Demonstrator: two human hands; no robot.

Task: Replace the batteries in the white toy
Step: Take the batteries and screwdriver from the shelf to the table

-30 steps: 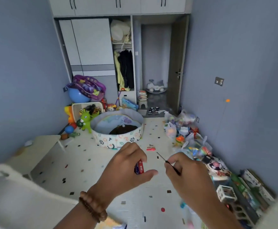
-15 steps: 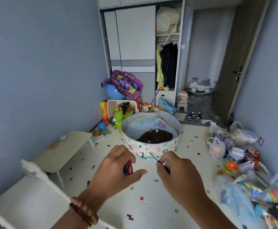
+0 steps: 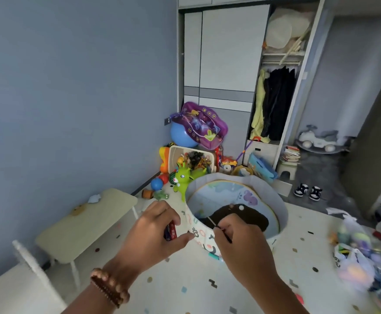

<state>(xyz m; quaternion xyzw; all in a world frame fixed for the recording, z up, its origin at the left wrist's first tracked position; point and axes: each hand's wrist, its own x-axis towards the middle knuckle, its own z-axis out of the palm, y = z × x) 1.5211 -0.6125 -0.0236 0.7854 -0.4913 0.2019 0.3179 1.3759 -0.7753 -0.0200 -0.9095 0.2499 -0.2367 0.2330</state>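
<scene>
My left hand (image 3: 153,236) is closed around red and blue batteries (image 3: 171,232), whose ends show between thumb and fingers. My right hand (image 3: 241,245) pinches a thin screwdriver (image 3: 212,222) whose metal tip points up and to the left. Both hands are raised in front of me, a short gap between them, above the speckled floor mat. A white ride-on toy car (image 3: 316,139) stands far off in the hallway at the right; I cannot tell whether it is the task's white toy.
A round fabric play pen (image 3: 273,196) stands just beyond my hands. A low cream table (image 3: 87,220) is at the left, a toy pile (image 3: 191,162) by the wardrobe (image 3: 225,53), and bags of toys (image 3: 361,257) at the right.
The view has swung to the left and closer to the play pen. Both hands keep the same grip and spacing, batteries in the left and screwdriver in the right.
</scene>
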